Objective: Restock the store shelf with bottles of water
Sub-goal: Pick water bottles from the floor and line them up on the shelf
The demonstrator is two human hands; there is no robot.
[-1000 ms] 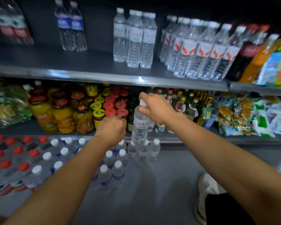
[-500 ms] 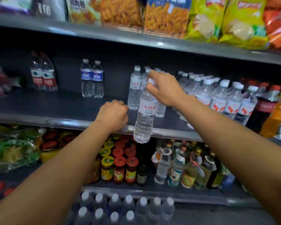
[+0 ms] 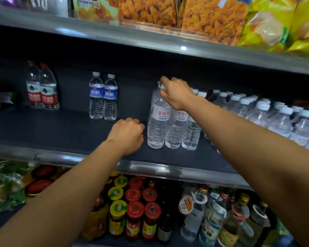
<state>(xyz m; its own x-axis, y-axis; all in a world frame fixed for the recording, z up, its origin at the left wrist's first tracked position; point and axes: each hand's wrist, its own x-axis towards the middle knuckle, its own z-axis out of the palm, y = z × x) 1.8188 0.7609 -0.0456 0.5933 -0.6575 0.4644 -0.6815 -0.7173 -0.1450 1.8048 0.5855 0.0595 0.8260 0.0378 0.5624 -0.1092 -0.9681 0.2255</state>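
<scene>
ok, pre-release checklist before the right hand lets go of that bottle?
1. Bottle base on the shelf: the held bottle appears to stand on the dark shelf; ok.
2. Upright: it stands straight, level with the same-label bottles to its right; ok.
3. Grip: the right hand pinches it at the cap; ok.
4. Neighbour contact: it sits close against the next bottle; whether they touch, cannot tell.
5. Left hand out of the way: curled, holding nothing, on the shelf just left of the bottle; ok.
6. Front edge margin: the bottle stands back from the shelf lip; ok.
</scene>
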